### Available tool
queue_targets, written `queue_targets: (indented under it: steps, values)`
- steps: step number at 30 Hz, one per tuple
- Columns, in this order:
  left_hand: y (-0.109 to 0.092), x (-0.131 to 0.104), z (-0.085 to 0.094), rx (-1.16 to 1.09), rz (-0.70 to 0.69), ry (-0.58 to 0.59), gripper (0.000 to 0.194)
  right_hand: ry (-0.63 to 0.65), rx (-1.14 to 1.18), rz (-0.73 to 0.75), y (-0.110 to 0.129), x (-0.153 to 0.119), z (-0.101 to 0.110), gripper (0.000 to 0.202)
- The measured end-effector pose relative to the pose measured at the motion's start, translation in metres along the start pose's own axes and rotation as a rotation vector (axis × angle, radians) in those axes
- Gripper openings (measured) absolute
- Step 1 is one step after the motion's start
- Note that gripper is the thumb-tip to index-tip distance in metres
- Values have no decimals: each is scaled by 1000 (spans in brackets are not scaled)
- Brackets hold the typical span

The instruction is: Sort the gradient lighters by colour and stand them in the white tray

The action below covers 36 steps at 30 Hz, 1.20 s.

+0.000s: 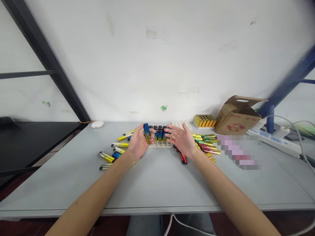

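We see a grey surface (157,183) against a white wall; a cardboard box (237,116) sits well to the right, a power strip (275,141) beyond it; a white tray (161,144) of upright blue sticks lies just past our hands; loose yellow sticks (108,157) lie left, more gold and red ones (206,146) right. Our left hand (137,144) pinches a blue-and-yellow stick (147,133), long axis upright, just left of the tray; our right hand (182,139) is spread, palm inward, holding nothing, equally near the tray.
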State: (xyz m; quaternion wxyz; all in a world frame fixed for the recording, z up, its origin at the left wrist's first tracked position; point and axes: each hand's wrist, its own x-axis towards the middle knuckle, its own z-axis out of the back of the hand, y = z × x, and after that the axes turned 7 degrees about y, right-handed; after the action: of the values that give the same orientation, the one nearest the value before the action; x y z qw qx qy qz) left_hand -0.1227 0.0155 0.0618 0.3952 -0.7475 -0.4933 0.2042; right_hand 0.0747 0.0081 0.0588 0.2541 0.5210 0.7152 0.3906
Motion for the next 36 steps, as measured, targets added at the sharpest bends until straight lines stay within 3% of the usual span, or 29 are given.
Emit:
queue_targets:
  steps: [9,14,27,36]
  values:
    - [-1,-5,-7,-46,171,139,42,6,4,-3,-2,2,3,60]
    - [7,-3,-8,-8,221,99,37,6,8,-9,-4,3,4,60]
    - [17,-4,-9,103,172,110,30,0,-81,3,-5,3,3,60]
    - [19,-5,-9,125,203,170,32,14,-17,22,1,1,4,57]
